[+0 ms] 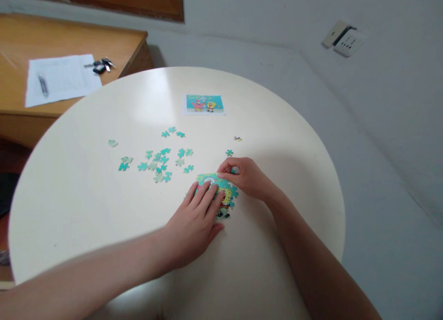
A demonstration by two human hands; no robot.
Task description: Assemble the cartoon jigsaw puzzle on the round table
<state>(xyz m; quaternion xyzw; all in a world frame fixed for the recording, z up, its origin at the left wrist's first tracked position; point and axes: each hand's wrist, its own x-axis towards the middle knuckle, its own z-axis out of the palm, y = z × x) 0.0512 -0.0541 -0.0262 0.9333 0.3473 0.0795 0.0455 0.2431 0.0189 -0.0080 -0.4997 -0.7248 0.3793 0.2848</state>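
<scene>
A partly joined jigsaw puzzle (226,198) with a yellow cartoon figure lies on the table near its middle. My left hand (197,216) rests flat over its left and lower part, fingers spread, hiding much of the picture. At the puzzle's top edge, my right hand (240,174) has thumb and forefinger pinched together on a puzzle piece (218,174), mostly covered by the fingertips. Part of another teal piece (234,171) shows beneath that hand. Just beyond it lie a teal piece (229,152) and a piece with yellow and dark marks (237,139).
Several loose teal and pale green pieces (161,161) are scattered left of the puzzle. Farther back lies a reference picture card (205,104) on the round white table (86,209). A wooden desk (65,34) at the far left holds papers (65,78), a pen and keys (103,65).
</scene>
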